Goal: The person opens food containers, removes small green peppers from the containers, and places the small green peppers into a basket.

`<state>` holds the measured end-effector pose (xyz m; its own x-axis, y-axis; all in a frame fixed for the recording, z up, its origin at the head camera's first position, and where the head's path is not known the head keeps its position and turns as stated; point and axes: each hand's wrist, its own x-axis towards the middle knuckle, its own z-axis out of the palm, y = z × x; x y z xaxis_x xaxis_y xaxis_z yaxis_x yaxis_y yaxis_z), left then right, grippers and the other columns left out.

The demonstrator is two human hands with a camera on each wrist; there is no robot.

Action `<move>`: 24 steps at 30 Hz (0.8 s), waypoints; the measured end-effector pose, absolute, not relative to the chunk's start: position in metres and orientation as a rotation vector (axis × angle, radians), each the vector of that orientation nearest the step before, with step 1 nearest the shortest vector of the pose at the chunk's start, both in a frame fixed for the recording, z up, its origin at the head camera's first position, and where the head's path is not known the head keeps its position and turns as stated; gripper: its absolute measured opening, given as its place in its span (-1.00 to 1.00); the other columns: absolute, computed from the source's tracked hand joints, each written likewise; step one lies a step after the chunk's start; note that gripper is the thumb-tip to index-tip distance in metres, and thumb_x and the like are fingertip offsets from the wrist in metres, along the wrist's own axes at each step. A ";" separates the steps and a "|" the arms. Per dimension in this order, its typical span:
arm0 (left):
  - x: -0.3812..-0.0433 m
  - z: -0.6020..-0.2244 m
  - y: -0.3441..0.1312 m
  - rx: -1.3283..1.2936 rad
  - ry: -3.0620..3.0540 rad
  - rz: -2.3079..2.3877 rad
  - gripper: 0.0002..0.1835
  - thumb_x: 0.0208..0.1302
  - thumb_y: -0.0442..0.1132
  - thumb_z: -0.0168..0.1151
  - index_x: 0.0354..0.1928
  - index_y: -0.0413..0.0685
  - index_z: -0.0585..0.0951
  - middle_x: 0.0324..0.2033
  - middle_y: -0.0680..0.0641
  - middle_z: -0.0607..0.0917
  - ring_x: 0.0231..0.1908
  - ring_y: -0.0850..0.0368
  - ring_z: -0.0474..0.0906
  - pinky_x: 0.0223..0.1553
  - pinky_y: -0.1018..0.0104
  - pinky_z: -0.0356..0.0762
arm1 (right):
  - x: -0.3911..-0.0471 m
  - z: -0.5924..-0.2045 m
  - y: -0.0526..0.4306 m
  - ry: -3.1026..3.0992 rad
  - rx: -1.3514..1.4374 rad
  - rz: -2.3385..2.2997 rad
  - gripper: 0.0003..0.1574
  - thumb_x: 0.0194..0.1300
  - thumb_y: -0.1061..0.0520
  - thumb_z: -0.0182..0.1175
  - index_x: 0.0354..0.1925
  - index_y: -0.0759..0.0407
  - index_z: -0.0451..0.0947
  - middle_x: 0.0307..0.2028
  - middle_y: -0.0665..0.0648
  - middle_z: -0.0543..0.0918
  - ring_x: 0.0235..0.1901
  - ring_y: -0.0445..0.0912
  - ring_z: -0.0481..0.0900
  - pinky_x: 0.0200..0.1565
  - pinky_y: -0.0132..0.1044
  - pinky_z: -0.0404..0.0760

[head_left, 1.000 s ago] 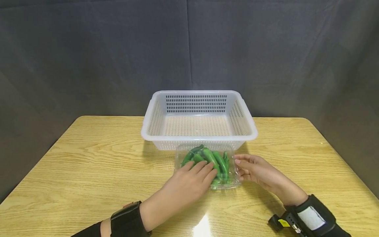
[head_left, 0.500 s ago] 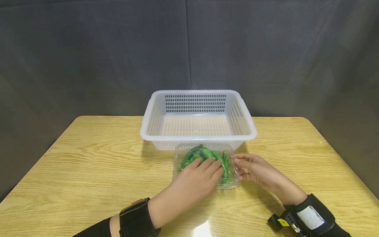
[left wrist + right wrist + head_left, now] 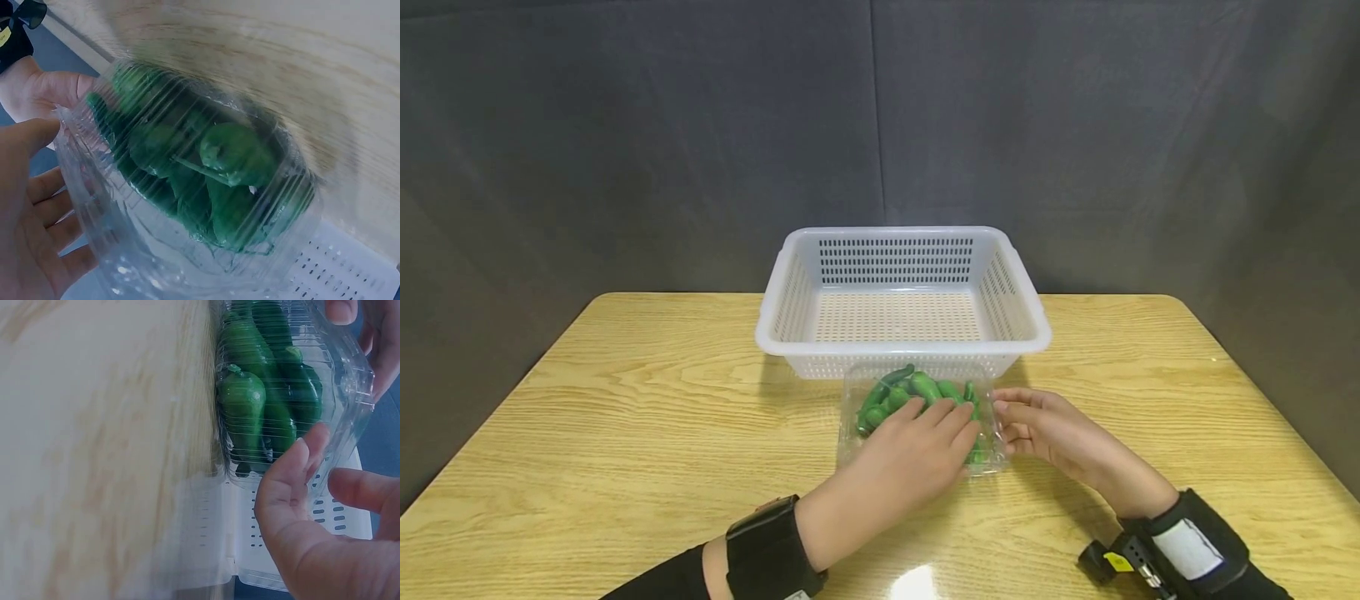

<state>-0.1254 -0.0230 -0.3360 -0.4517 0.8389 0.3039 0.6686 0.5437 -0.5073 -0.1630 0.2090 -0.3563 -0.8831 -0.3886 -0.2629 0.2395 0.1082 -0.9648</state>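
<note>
A clear plastic clamshell box point(image 3: 852, 446) of green peppers point(image 3: 927, 387) sits on the table before the basket. Across its top lies my left hand point(image 3: 917, 450), fingers stretched toward the right. The left wrist view shows its thumb point(image 3: 39, 132) by the box edge and the fingers along the lid. My right hand point(image 3: 1060, 433) holds the right edge of the box between thumb and fingers. In the right wrist view those fingers point(image 3: 281, 478) are bent against the ridged side. Part of the peppers is hidden under my left hand.
A white perforated basket point(image 3: 904, 348) with nothing in it stands behind the box, close to it. The wooden table point(image 3: 647, 433) reaches a dark grey cloth point(image 3: 700, 150) at the back and sides.
My left hand has slid a little to the right over the box, uncovering more peppers at the left. The right hand and the basket have stayed nearly still.
</note>
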 end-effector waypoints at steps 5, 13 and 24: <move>-0.126 -0.339 -0.017 -1.219 -2.220 0.394 -0.63 0.42 0.00 0.17 0.16 0.03 0.56 0.14 0.06 0.60 0.13 0.18 0.54 0.08 0.30 0.55 | -0.164 -0.358 0.209 1.935 -0.157 -1.827 -0.33 0.53 0.20 -0.04 0.35 0.62 0.02 -0.28 0.04 0.55 -0.37 -0.23 0.54 -0.26 -0.40 0.60; -0.121 -0.341 -0.008 -1.212 -2.216 0.386 -0.68 0.43 -0.16 0.17 0.17 0.00 0.55 0.09 0.05 0.60 0.11 0.19 0.55 0.03 0.32 0.57 | -0.163 -0.357 0.209 1.942 -0.169 -1.818 -0.33 0.53 0.19 -0.05 0.35 0.63 0.02 -0.28 0.04 0.55 -0.36 -0.23 0.55 -0.25 -0.40 0.61; -0.118 -0.341 0.004 -1.151 -2.225 0.451 -0.70 0.40 -0.12 0.23 0.11 0.00 0.59 0.06 0.05 0.64 0.01 0.23 0.59 -0.04 0.38 0.59 | -0.162 -0.357 0.210 1.964 -0.181 -1.811 -0.33 0.53 0.19 -0.05 0.36 0.63 0.02 -0.22 0.07 0.58 -0.32 -0.21 0.58 -0.19 -0.37 0.63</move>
<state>-0.1176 0.0036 -0.3406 -0.4535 0.8219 0.3446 0.6229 0.5688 -0.5371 -0.1625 0.2098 -0.3569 -0.8857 -0.3964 -0.2416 0.2087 0.1249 -0.9700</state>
